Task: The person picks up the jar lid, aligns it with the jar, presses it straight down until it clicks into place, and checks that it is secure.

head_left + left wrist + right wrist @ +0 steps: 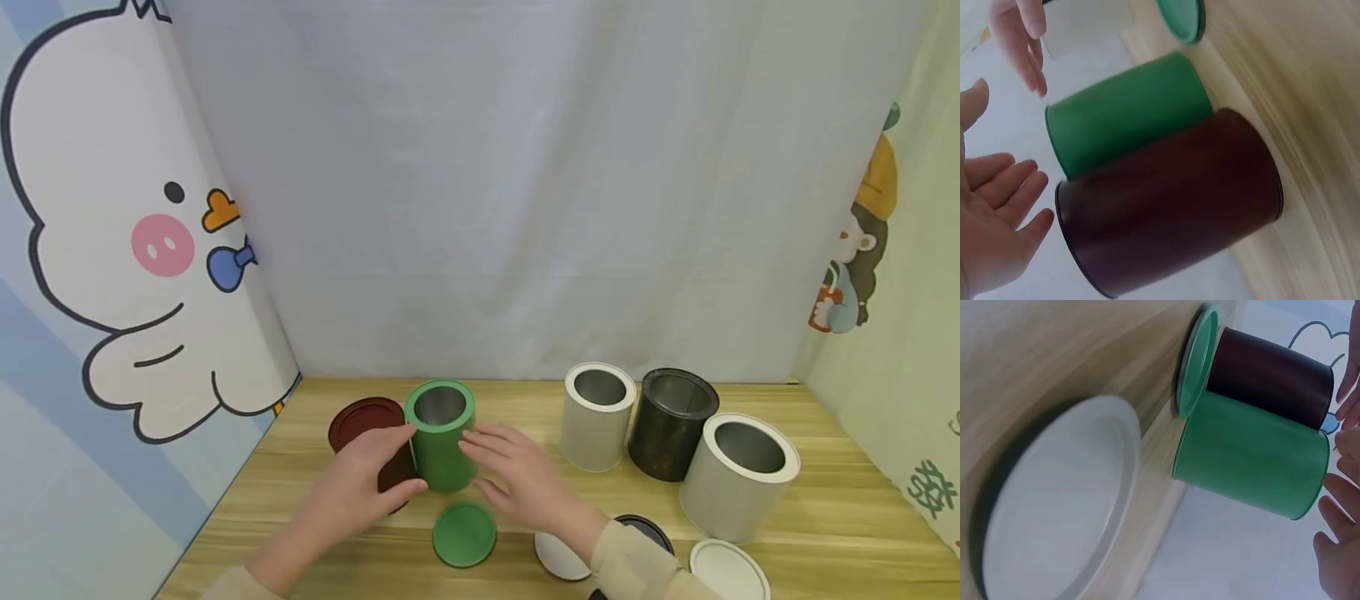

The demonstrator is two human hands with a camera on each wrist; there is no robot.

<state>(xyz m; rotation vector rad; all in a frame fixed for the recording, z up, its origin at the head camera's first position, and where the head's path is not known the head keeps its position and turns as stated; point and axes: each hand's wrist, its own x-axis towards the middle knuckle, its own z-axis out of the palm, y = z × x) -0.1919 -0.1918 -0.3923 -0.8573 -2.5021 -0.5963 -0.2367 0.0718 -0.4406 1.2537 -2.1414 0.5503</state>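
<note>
A green can, its top uncovered, stands upright between my two hands. My left hand is held out at its left side, fingers extended and close to the rim, partly covering a dark red can with a closed top. In the left wrist view, that hand's fingers are spread near the upper ends of both cans. My right hand sits on the green can's right, loosely extended with fingertips near its wall. On the table in front of the can lies a round green lid.
To the right stand a small white can, a black can and a larger white can, all uncovered. Nearer me lie a white lid, a black lid partly behind my right sleeve, and another white lid.
</note>
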